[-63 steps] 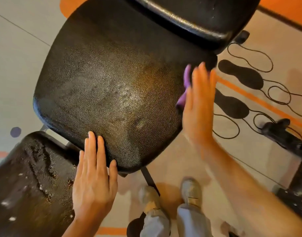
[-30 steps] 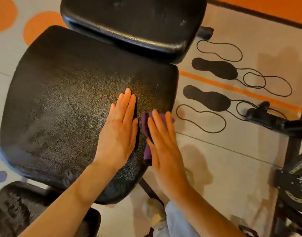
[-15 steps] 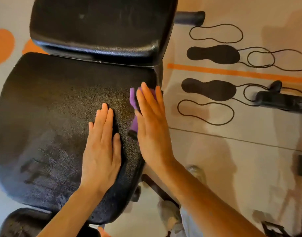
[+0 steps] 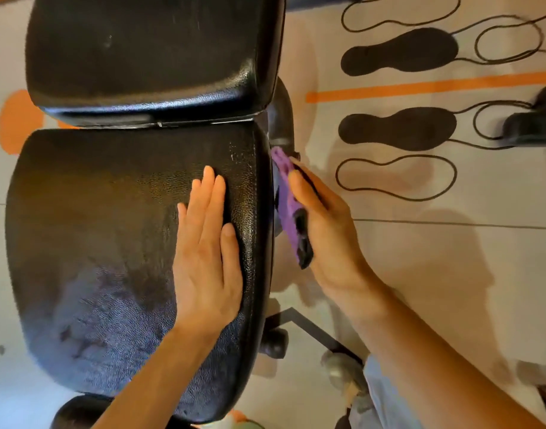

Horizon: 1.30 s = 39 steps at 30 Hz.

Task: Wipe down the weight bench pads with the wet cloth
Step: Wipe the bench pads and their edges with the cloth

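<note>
Since half second ago, our right hand slid wet cloth off seat pad top onto its right side edge; top likely done, sides in progress. Right grip: fingers straight, pressing cloth flat against edge. Left hand spread flat on top, steadying. Back pad just beyond seam. Open floor right of bench gives sweep room; frame tube close below.
</note>
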Each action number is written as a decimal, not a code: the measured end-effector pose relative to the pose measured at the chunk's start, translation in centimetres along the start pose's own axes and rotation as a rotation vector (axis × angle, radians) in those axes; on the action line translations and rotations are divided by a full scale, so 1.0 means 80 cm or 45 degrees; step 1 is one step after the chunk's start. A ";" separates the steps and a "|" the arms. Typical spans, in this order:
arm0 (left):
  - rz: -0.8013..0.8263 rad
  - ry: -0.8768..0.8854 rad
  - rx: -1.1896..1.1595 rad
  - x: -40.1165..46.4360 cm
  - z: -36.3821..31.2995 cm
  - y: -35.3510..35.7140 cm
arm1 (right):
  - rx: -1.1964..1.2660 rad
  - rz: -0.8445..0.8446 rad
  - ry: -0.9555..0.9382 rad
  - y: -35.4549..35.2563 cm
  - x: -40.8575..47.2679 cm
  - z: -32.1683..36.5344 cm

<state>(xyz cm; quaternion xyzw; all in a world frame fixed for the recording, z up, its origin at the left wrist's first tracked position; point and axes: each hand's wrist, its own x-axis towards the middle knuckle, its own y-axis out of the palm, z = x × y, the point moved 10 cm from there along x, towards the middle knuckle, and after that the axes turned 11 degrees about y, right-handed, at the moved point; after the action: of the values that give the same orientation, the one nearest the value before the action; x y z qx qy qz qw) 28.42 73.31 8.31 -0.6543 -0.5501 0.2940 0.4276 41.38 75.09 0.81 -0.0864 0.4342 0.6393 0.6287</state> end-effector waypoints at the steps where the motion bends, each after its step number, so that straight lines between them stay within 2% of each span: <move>1: -0.002 -0.004 -0.004 0.000 0.001 0.000 | -0.018 -0.034 -0.035 0.011 0.008 0.009; 4: -0.018 -0.012 -0.007 0.000 0.002 0.000 | -0.167 -0.206 -0.206 0.027 0.037 0.032; 8: -0.026 -0.007 -0.012 0.001 0.003 0.001 | -0.081 -0.170 -0.302 0.034 -0.015 -0.015; 11: -0.019 -0.007 -0.010 0.001 0.003 0.002 | -0.230 -0.171 -0.347 0.037 -0.066 -0.030; 13: -0.015 -0.010 0.002 0.002 0.002 0.002 | -0.152 -0.178 -0.354 0.031 -0.024 -0.010; 16: -0.024 -0.019 0.008 0.003 0.002 0.001 | -0.131 -0.300 -0.325 0.029 0.055 0.038; 19: -0.021 -0.013 0.027 0.002 0.002 0.002 | -0.026 -0.200 -0.403 0.040 0.013 0.016; 23: -0.001 -0.016 0.054 0.002 0.005 0.005 | -0.311 -0.139 -0.489 0.041 -0.077 -0.029; 25: 0.004 -0.021 0.053 0.002 0.003 0.005 | -0.277 -0.117 -0.497 0.041 -0.039 -0.005; 29: -0.002 -0.034 0.043 0.003 -0.001 0.004 | -0.058 -0.182 -0.346 0.036 0.052 0.052; 31: -0.008 -0.028 0.051 0.002 0.000 0.003 | -0.048 -0.122 -0.380 0.037 0.023 0.032; 35: -0.007 -0.025 0.046 0.002 0.003 0.005 | -0.226 -0.071 -0.379 0.038 -0.077 -0.045; 39: -0.026 -0.008 0.026 0.002 0.001 0.003 | -0.244 -0.026 -0.426 0.037 -0.022 -0.002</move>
<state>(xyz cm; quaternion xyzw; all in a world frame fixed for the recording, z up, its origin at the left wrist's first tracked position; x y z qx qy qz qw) 28.50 73.50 8.09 -0.6432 -0.5550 0.2976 0.4355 39.06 74.16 3.21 -0.0428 0.2598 0.6769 0.6874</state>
